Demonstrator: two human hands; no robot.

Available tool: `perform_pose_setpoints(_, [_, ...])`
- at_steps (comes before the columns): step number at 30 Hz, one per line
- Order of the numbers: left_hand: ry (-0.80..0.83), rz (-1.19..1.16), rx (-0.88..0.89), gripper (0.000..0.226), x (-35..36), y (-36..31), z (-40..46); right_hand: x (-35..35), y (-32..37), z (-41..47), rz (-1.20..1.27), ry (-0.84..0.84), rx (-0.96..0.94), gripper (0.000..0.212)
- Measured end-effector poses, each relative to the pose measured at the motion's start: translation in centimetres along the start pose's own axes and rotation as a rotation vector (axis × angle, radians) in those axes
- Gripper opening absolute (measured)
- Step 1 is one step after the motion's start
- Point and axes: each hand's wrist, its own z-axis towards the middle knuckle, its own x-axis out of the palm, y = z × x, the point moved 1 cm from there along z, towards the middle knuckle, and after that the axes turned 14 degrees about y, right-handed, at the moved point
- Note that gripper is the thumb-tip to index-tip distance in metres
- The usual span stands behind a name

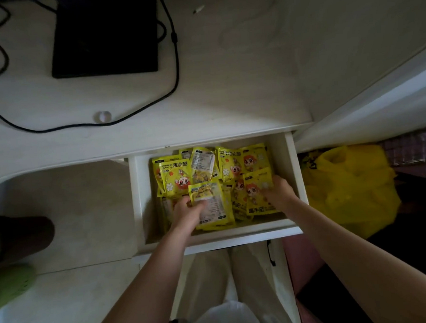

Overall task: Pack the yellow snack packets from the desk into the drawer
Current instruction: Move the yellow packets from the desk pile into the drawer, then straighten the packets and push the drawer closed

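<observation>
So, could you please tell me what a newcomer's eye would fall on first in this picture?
The bright yellow packets heaped in the open white drawer under the desk edge stand out first, with the left hand and right hand both reaching in and holding packets at the front. Next come the yellow bag right of the drawer and the black box with cables on the desk.

From my feed, both forearms are bare, no sleeves, watch or rings showing on the left hand [188, 210] or right hand [280, 192]. Pale cream trousers [249, 270] cover the legs below.
</observation>
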Motion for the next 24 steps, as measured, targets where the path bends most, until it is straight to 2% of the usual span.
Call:
perform_pose_setpoints(6, [0.003,0.107,0.057,0.051,1.2,-0.6,0.3,0.1,-0.2,-0.1,-0.114,0.009,-0.056,0.038])
perform_pose_setpoints(11, [0.003,0.177,0.091,0.030,1.1,0.0,0.3,0.2,-0.6,-0.7,-0.158,0.045,-0.023,0.030])
perform_pose_setpoints(14, [-0.018,0.185,0.119,0.030,0.7,0.3,-0.3,0.0,-1.2,-1.0,-0.237,0.015,-0.005,0.027])
perform_pose_setpoints(18, [-0.045,0.190,0.176,0.031,0.2,0.5,-2.2,-0.1,-2.1,-1.8,-0.242,-0.003,0.012,0.035])
perform_pose_setpoints(21, [-0.081,0.162,0.250,0.026,0.1,0.8,-4.2,0.2,-2.1,-3.8,-0.194,-0.011,-0.047,0.038])
perform_pose_setpoints(24, [-0.095,0.070,0.320,0.021,0.5,1.5,-6.7,0.8,-2.1,-6.4,-0.301,-0.057,-0.224,0.034])
